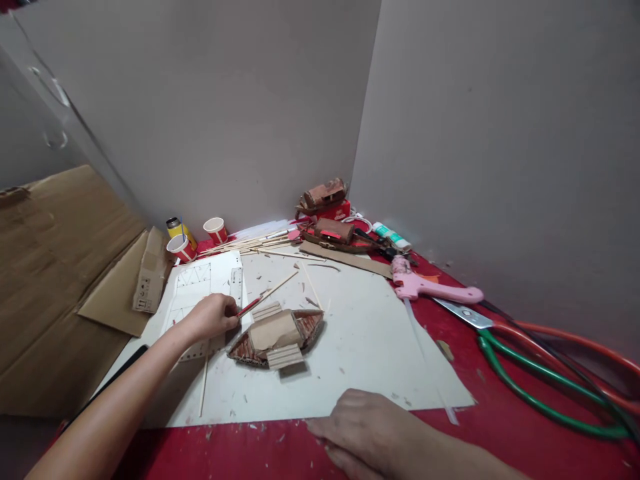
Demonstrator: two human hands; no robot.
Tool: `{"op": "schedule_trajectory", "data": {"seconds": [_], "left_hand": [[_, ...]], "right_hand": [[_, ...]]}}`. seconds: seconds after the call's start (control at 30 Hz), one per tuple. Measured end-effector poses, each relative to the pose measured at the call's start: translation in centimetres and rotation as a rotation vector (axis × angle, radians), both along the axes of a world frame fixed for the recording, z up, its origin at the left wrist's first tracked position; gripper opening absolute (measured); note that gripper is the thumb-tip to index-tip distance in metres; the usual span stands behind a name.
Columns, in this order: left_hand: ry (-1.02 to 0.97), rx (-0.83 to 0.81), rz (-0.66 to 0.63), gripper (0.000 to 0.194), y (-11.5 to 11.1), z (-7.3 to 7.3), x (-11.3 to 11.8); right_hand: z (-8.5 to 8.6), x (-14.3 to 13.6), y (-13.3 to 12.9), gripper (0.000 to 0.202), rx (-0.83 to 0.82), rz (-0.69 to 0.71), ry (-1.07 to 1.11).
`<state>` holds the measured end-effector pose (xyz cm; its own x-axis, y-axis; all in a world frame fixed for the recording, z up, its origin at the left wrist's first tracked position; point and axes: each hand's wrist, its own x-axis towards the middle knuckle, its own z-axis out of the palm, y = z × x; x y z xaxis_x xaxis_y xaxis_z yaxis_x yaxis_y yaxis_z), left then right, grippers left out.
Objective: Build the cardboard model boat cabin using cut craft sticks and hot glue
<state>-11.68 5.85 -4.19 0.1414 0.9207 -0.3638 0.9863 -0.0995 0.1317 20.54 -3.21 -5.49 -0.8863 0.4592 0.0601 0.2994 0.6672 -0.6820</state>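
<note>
My left hand [219, 315] is closed round the end of a red pencil [249, 307], above the paper with drawn lines [194, 279]. Just right of it a small cardboard boat [275, 333] lies on the large white sheet [370, 353], with ridged cardboard flaps on both sides. A thin wooden stick [280, 285] lies beyond the pencil's tip. My right hand [357, 427] rests at the sheet's front edge, its fingers together and bent; whether anything is under them is hidden.
A pink glue gun [430, 288] and large scissors [500, 327] lie on the right. Two more boats [334, 233], wooden sticks [240, 245] and paper cups [215, 230] stand or lie at the back. Large cardboard pieces [60, 280] lean on the left.
</note>
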Motion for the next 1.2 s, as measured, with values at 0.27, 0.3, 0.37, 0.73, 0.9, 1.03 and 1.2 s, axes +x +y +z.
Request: {"op": "schedule_trajectory", "data": {"seconds": [0.27,0.3,0.37,0.73,0.9,1.03,1.2], "left_hand": [[0.08,0.144,0.082,0.023,1.4,0.7,-1.6],[0.084,0.171,0.097,0.021,1.7,0.7,-1.9],[0.075,0.224,0.128,0.017,2.2,0.9,-2.6],[-0.343,0.242,0.187,0.039,-1.6,1.3,-0.5],[-0.58,0.056,0.219,0.044,-4.2,0.8,0.8],[-0.774,-0.058,0.23,0.038,-4.6,-0.1,1.2],[-0.954,-0.119,0.322,0.035,-4.4,-1.5,2.0]], "right_hand": [[-1.5,0.6,0.8,0.029,0.015,-0.017,-0.013],[-1.6,0.7,0.9,0.029,0.022,-0.021,-0.009],[-1.7,0.7,0.9,0.03,0.036,-0.037,0.007],[-2.9,0.9,1.2,0.033,0.181,-0.179,0.1],[-1.3,3.1,1.9,0.031,0.322,-0.42,0.185],[0.6,4.5,5.1,0.031,0.356,-0.569,-0.005],[0.0,3.0,10.4,0.031,0.325,-0.578,-0.267]]}}
